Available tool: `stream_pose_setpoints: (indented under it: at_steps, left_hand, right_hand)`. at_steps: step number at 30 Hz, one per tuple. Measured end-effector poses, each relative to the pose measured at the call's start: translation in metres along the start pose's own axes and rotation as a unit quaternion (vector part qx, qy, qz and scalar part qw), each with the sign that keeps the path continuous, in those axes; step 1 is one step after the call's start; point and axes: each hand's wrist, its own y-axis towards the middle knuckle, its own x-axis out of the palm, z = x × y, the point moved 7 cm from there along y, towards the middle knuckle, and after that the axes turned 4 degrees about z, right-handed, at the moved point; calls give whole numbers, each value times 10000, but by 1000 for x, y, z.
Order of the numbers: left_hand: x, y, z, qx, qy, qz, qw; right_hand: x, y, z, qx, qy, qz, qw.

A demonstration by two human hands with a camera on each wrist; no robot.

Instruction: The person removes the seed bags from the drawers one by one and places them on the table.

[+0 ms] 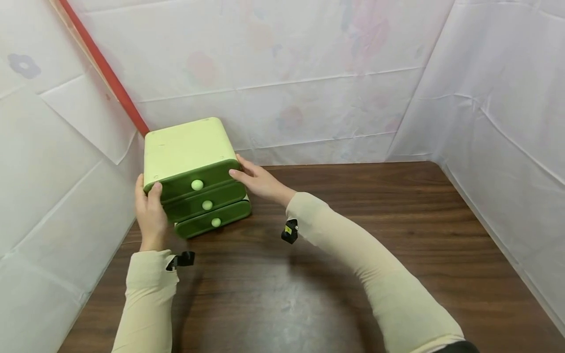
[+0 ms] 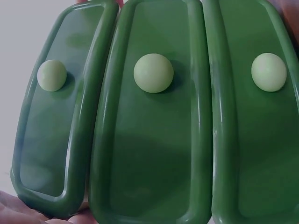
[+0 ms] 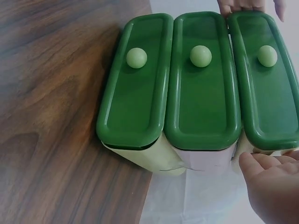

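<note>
A small storage box with three drawers [image 1: 190, 147] is at the back left of the table, its top pale green. The dark green drawer fronts [image 2: 152, 135] each carry a round pale knob [image 3: 201, 56]. At the upper left front corner my left hand [image 1: 151, 215] grips the box, thumb on the front edge and fingers along the side. My right hand [image 1: 260, 184] holds the opposite upper corner, with the thumb at the front edge. All three drawers look pushed in, though a thin gap shows around the lowest one. The box's back is hidden.
Brown wood-grain tabletop [image 1: 353, 220] extends to the right and front. White sheeting [image 1: 309, 108] hangs behind and on both sides, close to the box at the left. A red strip [image 1: 106, 68] runs down the left back corner.
</note>
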Motion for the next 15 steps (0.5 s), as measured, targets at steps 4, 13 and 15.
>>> stream_pose_setpoints:
  at_steps: [4,13,15]
  left_hand:
    - [8,-2,1,95,-239,-147,9996]
    - [28,-10,3,237,-358,-502,9978]
    - [33,-12,4,325,-425,-629,9966]
  right_hand:
    - [-5,-8,4,-91,47,40,9999]
    - [-19,-28,15,-169,164,134,9996]
    - [-24,-33,18,-170,215,219,9994]
